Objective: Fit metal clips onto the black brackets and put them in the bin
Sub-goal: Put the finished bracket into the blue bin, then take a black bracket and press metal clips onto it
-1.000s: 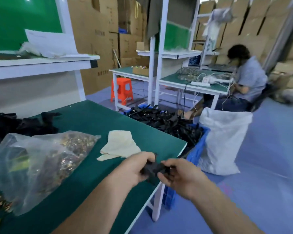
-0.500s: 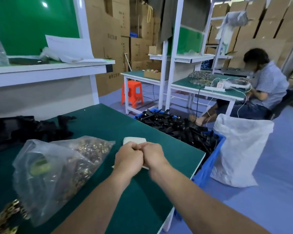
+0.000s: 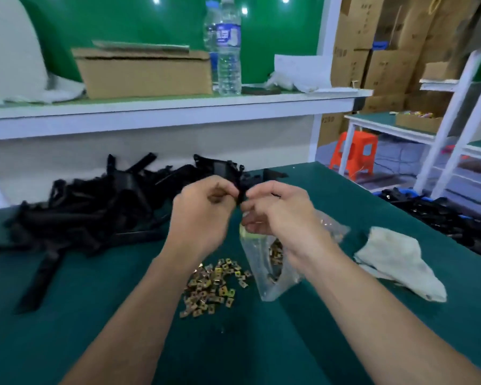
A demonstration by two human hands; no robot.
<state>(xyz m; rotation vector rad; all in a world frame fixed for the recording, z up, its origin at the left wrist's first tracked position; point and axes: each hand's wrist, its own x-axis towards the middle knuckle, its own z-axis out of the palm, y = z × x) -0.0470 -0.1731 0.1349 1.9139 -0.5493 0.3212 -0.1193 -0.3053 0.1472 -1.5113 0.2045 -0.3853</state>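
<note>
My left hand (image 3: 203, 209) and my right hand (image 3: 275, 212) meet above the green table (image 3: 67, 329), fingers curled round a small black bracket (image 3: 240, 194) pinched between them. Whether a clip sits on it is hidden by my fingers. A heap of black brackets (image 3: 89, 212) lies at the back left of the table. Loose brass-coloured metal clips (image 3: 214, 284) are scattered just below my hands, beside a clear plastic bag (image 3: 264, 262) holding more clips. The blue bin (image 3: 439, 215) with finished brackets shows at the right, past the table's edge.
A pale cloth (image 3: 400, 259) lies on the table at the right. Behind runs a white shelf (image 3: 178, 107) with a cardboard box (image 3: 145, 72) and water bottles (image 3: 228, 48). An orange stool (image 3: 356, 154), white benches and stacked cartons stand at the right.
The view has swung left from the bin side to the bracket heap and clips. My hands, pressed together before, now hold a bracket above the loose clips.
</note>
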